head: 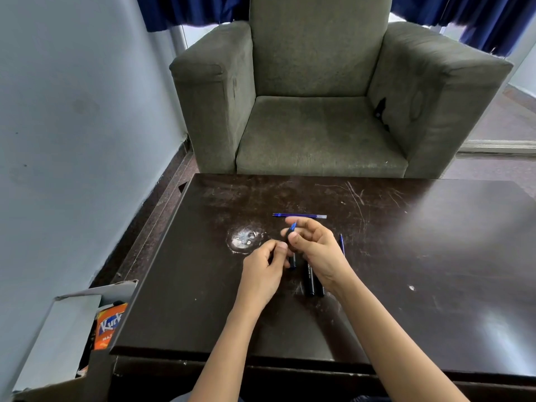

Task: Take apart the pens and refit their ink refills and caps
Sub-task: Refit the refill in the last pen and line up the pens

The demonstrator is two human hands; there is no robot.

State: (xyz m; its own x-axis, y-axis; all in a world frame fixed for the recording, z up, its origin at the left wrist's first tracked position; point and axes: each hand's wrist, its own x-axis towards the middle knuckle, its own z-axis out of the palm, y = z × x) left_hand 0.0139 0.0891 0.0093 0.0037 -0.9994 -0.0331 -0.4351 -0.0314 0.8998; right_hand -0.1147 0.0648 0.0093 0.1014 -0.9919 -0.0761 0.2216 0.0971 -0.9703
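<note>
My right hand (316, 250) grips a black pen barrel (290, 234) whose blue tip points up and away from me. My left hand (265, 272) pinches its lower end, fingers closed around it. A loose blue ink refill (300, 216) lies flat on the dark table (406, 271) just beyond my hands. Another blue refill (342, 242) shows partly behind my right hand. Two black pen bodies (310, 281) lie side by side under my right wrist, and a third dark piece (293, 261) lies between my hands.
A round white scuff (243, 239) marks the table left of my hands. A grey-green armchair (319, 111) stands beyond the far edge. On the floor at the left is an open cardboard box (95, 314) with an orange snack packet (108, 326).
</note>
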